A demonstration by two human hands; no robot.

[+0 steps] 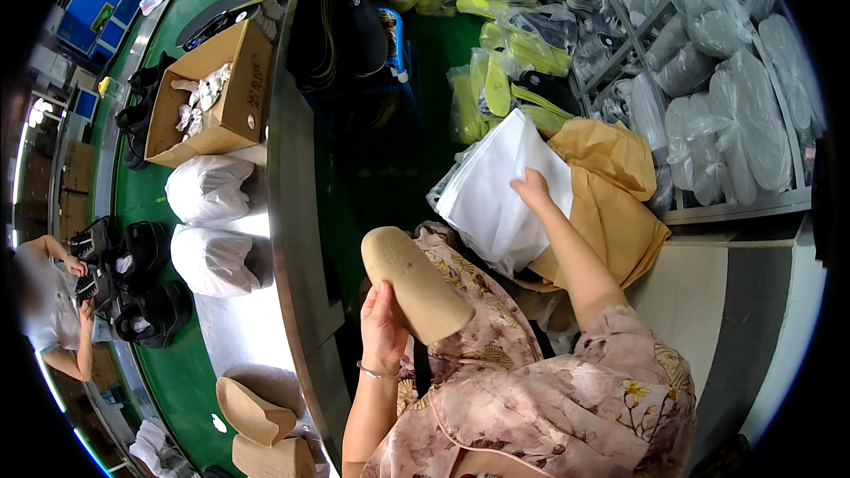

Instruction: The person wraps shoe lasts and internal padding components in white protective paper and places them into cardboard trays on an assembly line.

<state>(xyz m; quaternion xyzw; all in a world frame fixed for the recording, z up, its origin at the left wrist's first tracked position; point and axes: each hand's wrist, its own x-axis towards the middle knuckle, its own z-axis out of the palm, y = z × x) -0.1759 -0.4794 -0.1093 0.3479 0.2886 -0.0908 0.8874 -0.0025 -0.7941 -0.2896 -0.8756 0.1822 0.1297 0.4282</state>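
Observation:
My left hand [382,329] grips a tan moulded shoe form [416,286], its rounded toe pointing up and away above my lap. My right hand [531,188] reaches to a stack of white paper sheets [496,199], with the fingers closed on the top sheet. Brown wrapping paper [611,204] lies under and beside the stack. On the steel counter [235,323] to my left sit two forms covered in white paper, a farther one [209,188] and a nearer one [212,260]. Two bare tan forms [254,410] rest at the counter's near end.
An open cardboard box [239,93] with crumpled paper stands on the counter. Beyond it runs a green conveyor belt [146,389] with black shoes [155,314]; a co-worker [57,319] handles a shoe there. Bagged yellow-green insoles [522,49] and a metal rack [691,106] of bagged grey insoles lie ahead right.

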